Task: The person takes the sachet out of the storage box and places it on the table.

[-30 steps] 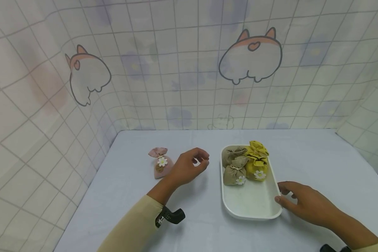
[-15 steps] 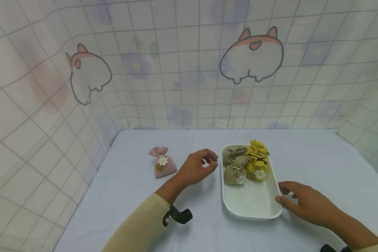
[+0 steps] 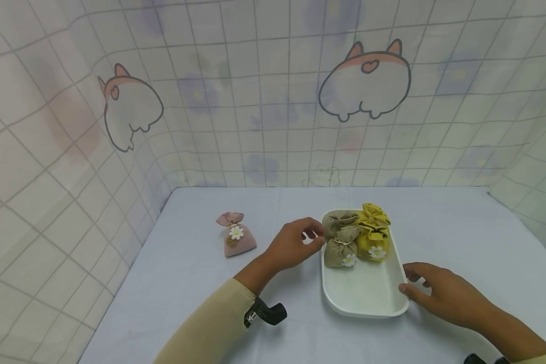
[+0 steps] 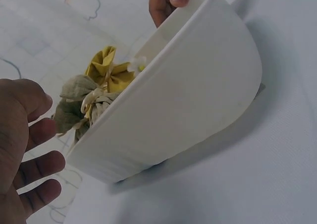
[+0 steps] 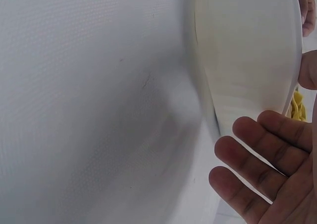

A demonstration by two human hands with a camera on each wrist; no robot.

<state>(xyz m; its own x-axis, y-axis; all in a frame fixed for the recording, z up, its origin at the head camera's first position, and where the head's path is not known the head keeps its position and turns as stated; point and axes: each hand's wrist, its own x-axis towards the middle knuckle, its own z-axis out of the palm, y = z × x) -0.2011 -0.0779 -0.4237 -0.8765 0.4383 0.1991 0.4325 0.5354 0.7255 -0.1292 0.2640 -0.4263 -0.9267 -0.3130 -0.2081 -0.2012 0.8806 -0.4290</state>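
My left hand (image 3: pixel 296 246) hovers at the left rim of a white plastic tray (image 3: pixel 363 298), fingers loosely curved and nothing between them. Its fingertips are right beside a grey-beige fabric pouch (image 3: pixel 338 250) tied at the neck, with a daisy on it. A yellow pouch (image 3: pixel 367 248), also with a daisy, sits to the right; more beige and yellow cloth shows behind these two. In the left wrist view, the left fingers (image 4: pixel 45 167) point toward the pouches. At the opposite rim, my right hand (image 3: pixel 446 293) holds the tray lightly, thumb over the edge, fingers along the outer wall.
A pink pouch (image 3: pixel 239 240) with a daisy lies on the white-covered table (image 3: pixel 173 303), left of the left hand. Checked fabric (image 3: pixel 264 101) printed with animal drawings hangs behind and at the sides. A black wrist camera (image 3: pixel 266 311) is strapped to the left forearm.
My left hand has moved right, away from the pink pouch and up to the tray's left rim. The right hand and tray have stayed in place.
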